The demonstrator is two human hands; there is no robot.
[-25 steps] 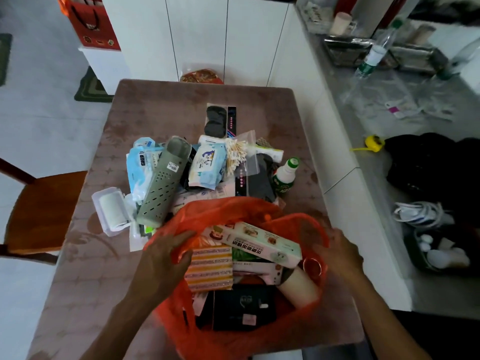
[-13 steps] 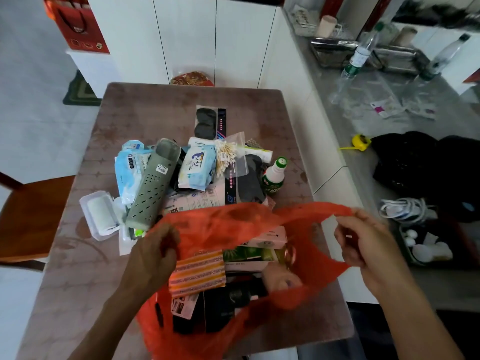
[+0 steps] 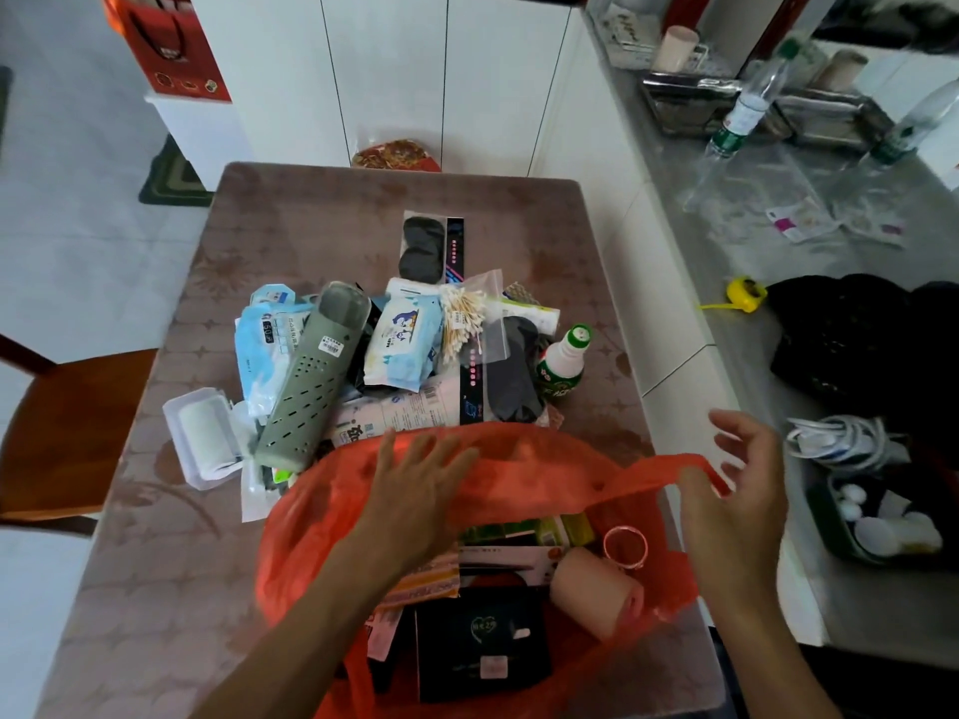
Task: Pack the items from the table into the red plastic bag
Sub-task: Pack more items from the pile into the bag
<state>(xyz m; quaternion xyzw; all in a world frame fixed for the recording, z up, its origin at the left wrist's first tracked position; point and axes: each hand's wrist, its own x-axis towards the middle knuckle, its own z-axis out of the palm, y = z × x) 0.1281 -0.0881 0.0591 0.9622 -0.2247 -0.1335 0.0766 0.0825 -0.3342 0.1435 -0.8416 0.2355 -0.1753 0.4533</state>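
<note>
Translucent, crumpled red plastic bag [image 3: 519, 474] gapes open, crammed with boxes.

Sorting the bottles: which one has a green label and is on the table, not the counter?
The small white bottle beside the pile's right edge; the others stand on the counter.

Items pile [image 3: 394, 350] on table [image 3: 290, 210], behind the bag [image 3: 524, 459].
</note>
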